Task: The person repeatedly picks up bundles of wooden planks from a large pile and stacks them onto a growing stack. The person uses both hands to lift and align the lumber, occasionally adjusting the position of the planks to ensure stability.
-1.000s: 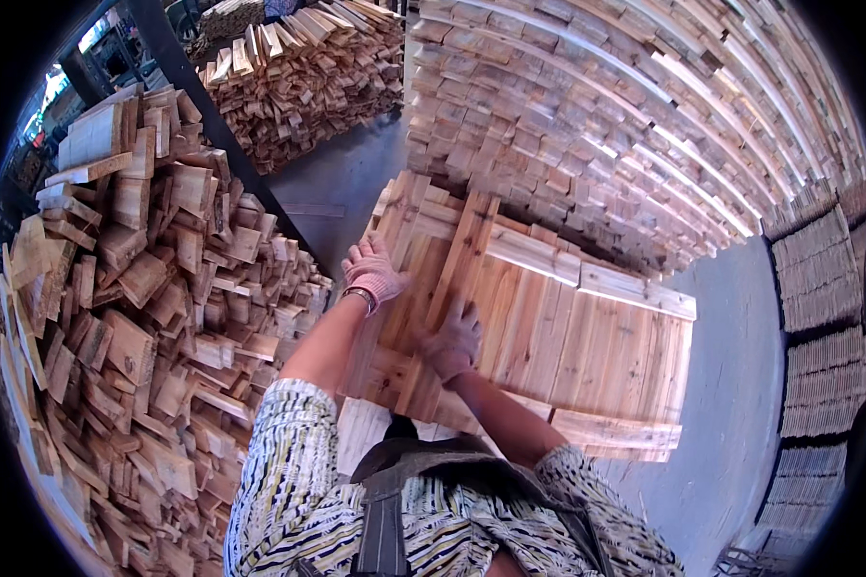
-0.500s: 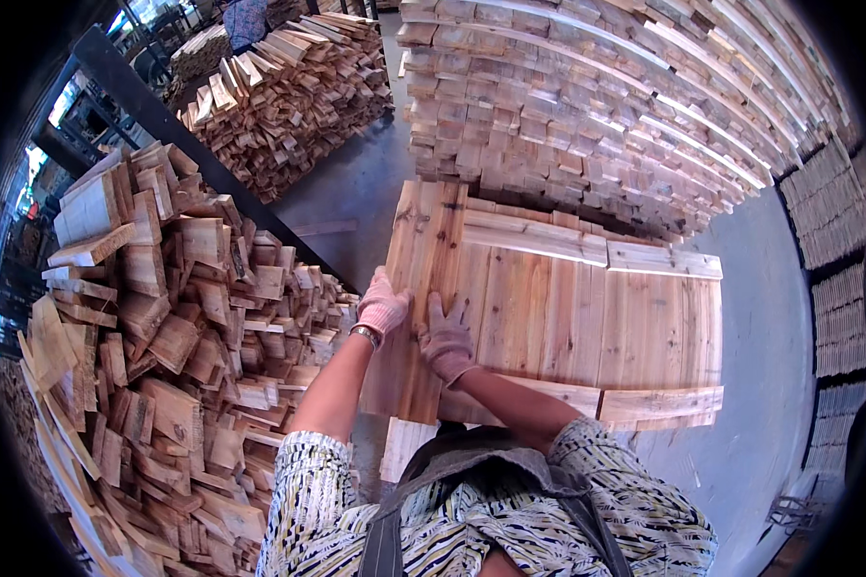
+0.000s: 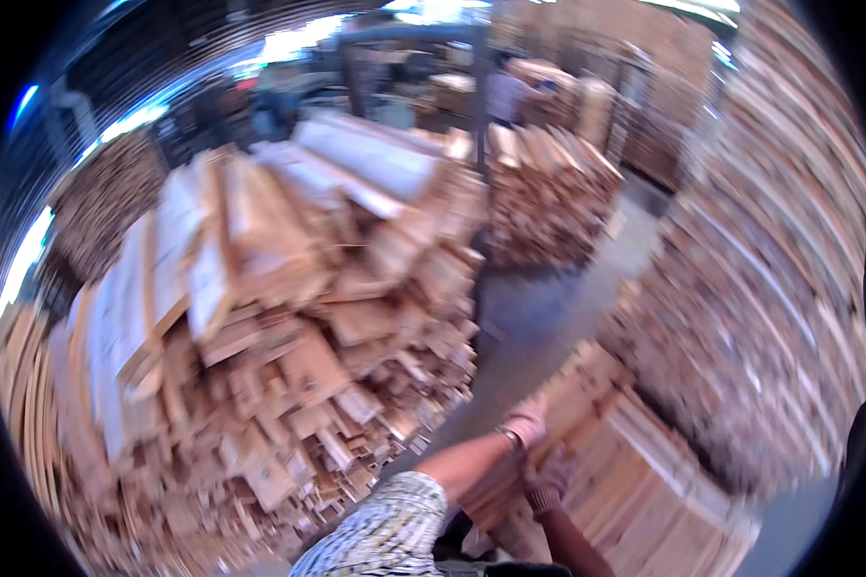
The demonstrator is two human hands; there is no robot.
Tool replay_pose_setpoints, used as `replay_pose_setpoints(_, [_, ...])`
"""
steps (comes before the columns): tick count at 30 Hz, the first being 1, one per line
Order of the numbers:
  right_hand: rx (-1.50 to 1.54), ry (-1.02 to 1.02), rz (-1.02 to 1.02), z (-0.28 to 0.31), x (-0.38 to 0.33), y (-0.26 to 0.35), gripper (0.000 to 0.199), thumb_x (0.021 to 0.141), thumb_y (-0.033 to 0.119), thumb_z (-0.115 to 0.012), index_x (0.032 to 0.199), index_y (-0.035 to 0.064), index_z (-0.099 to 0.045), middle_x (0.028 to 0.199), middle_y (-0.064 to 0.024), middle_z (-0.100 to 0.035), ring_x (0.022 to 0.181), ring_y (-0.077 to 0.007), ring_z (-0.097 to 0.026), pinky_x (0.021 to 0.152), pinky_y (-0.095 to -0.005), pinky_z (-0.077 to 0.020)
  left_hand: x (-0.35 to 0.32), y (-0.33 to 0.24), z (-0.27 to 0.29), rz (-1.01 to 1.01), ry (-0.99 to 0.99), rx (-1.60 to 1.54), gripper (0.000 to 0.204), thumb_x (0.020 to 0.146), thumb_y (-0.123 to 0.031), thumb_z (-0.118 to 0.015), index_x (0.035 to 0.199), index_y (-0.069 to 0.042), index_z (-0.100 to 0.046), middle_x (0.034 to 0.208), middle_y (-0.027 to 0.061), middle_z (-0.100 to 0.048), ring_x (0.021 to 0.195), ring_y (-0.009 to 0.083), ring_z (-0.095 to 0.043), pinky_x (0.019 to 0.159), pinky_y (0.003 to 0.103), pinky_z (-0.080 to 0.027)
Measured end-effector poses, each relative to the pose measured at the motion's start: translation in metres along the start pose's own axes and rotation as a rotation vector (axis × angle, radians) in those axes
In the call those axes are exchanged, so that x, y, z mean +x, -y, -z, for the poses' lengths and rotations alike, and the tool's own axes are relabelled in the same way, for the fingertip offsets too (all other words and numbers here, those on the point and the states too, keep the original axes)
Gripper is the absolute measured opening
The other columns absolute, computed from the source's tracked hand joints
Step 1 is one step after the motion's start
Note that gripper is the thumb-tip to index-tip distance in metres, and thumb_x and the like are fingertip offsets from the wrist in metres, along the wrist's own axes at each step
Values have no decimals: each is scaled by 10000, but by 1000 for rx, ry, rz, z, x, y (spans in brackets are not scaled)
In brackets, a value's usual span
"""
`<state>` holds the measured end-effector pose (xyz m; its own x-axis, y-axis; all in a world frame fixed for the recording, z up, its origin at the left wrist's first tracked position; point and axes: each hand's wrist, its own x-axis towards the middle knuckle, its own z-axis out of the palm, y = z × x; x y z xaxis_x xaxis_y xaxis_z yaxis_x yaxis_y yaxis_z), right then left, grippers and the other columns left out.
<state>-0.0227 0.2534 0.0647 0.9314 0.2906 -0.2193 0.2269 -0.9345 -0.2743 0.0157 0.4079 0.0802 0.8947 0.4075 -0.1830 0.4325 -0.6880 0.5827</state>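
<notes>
My left hand (image 3: 526,421), in a pink knit glove, is at the left edge of a reddish-brown wooden board (image 3: 577,382) and appears closed on it. The board lies slanted across the near end of a stack of wooden boards (image 3: 635,471). My right hand (image 3: 548,473), gloved in a duller colour, rests beside it, with its fingers stretched out over the wood. Motion blur softens both hands and the board. The stack's lower right part runs toward the picture's rim.
A tall heap of loose wood pieces (image 3: 289,361) stands close on my left. Beyond a dark post (image 3: 482,144) is another wood stack (image 3: 548,207), with a person (image 3: 510,93) behind it. A high wall of stacked planks (image 3: 751,260) rises on the right. Grey floor (image 3: 534,313) runs between.
My view has swung left and up, so the hands and board now appear lower and further right. The left wood heap and the far workshop have come more into view. Both hands stay at the board.
</notes>
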Motion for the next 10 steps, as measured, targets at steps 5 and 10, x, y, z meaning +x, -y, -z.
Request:
replay_pose_setpoints(5, [109,110,14,-1,6,-12,1002,852,574,-652,1595,67,-210,1482,-457,-297,1401,-521,-366,1109,-482,-406,-20,-12,0,119,73,45,713,902,-330,-657,1485,-42,-364,1362,234,-572,1248,374,-588,1022,496,-475])
replay_pose_setpoints(10, [331,101,160,17,-17,-6,991,884,540,-659,1614,98,-155,1550,-350,-316,1442,-502,-316,1156,-473,-342,-63,13,-7,253,101,109,801,905,-410,-655,1540,-87,-289,1428,210,-531,1267,396,-574,1046,537,-439])
